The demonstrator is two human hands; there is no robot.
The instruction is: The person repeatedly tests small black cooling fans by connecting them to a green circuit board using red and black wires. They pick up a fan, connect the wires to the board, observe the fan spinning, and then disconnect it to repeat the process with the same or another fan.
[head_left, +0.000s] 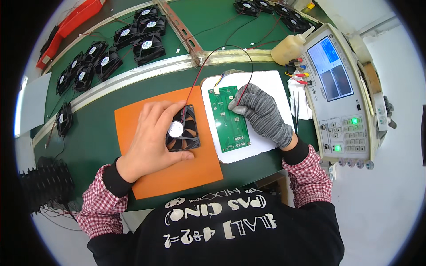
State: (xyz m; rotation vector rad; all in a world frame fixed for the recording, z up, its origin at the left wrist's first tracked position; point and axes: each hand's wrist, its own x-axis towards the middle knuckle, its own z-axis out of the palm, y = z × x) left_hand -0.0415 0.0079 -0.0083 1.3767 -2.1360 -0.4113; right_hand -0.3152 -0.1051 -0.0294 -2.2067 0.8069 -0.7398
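A square black cooling fan [191, 128] with a round white label lies on an orange mat [177, 177]. My bare left hand [153, 133] grips it from its left side, fingers over the top edge and thumb at the bottom. Red and black wires [206, 59] leave the fan and arc over to the right. My right hand [262, 111], in a grey knit glove, pinches the wire end over a green circuit board [233, 133]. Its fingertips hide that end and whatever they touch on the board. The board rests on a white foam sheet [266, 150].
At the right stands a test instrument [339, 88] with a lit screen and buttons. A yellowish bottle [288, 49], clip leads [298, 73] and tweezers [296, 108] lie beside it. Several more fans [148, 46] sit behind a raised rail [115, 85]. A red bin [77, 20] is at far left.
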